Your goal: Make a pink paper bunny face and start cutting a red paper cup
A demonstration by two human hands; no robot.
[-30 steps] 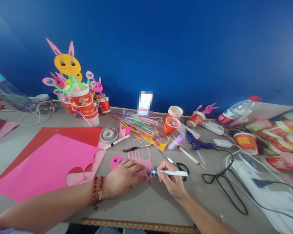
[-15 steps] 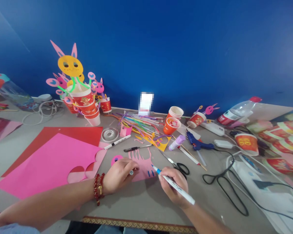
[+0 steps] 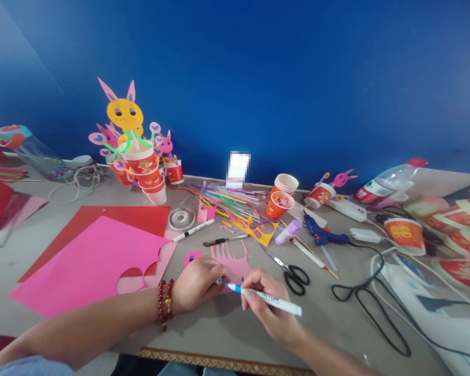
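Note:
In my right hand (image 3: 270, 305) is a white marker (image 3: 274, 301) with a blue tip, pointing left. Its tip is close to the small cap (image 3: 219, 281) pinched in my left hand (image 3: 201, 284); whether they touch I cannot tell. Under my hands lies a pale pink paper piece (image 3: 233, 261) with narrow cut strips along its top; its blue strokes are mostly covered by my right hand. A round bright pink paper (image 3: 191, 258) with an eye drawn on it shows beyond my left hand, partly hidden.
Black-handled scissors (image 3: 293, 275), a glue stick (image 3: 289, 232) and a blue glue gun (image 3: 323, 233) with its cable lie to the right. Pink sheets (image 3: 90, 261) cover the left. Behind are pipe cleaners (image 3: 235, 203), a black pen (image 3: 219, 242) and decorated paper cups (image 3: 143, 164).
My right hand has moved left and turned the marker flatter, bringing its tip from the blue strokes to the cap in my left hand. The camera view has shifted slightly.

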